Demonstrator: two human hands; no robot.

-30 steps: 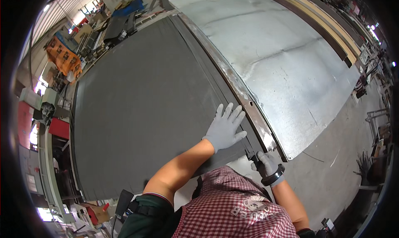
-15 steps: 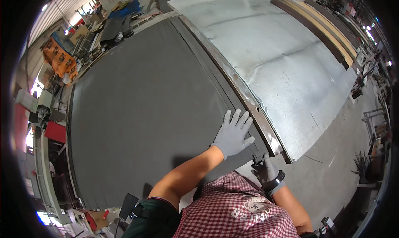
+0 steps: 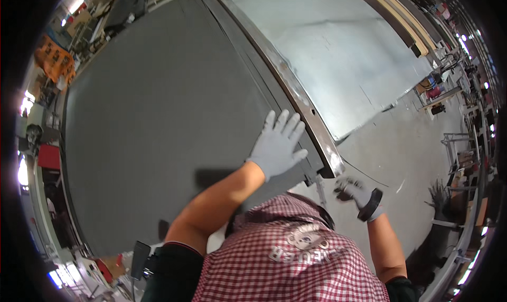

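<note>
My left hand (image 3: 277, 145), in a grey glove, lies flat with fingers spread on a large dark grey sheet (image 3: 158, 96), near its right edge. Beside the fingertips runs a long brown metal bar (image 3: 301, 96), along the sheet's right side. At the sheet's near right corner hangs a slim grey metal piece (image 3: 320, 190), perhaps a clamp; its kind is unclear. My right hand (image 3: 353, 190), gloved and with a black band at the wrist, is in the air just right of that piece and the bar's near end. Its fingers look bent but are smeared by motion.
Beyond the bar lies a large shiny metal sheet (image 3: 338, 64), with long wooden and brown strips (image 3: 393, 14) on its far side. Grey floor (image 3: 391, 154) shows at right, near cluttered shelves. At far left are an orange cover (image 3: 53, 59) and a red box (image 3: 49, 157).
My right hand has moved off the sheet's near corner to the right. My left hand stays flat on the dark sheet. The whole view has shifted, and the slim metal piece now shows at the corner.
</note>
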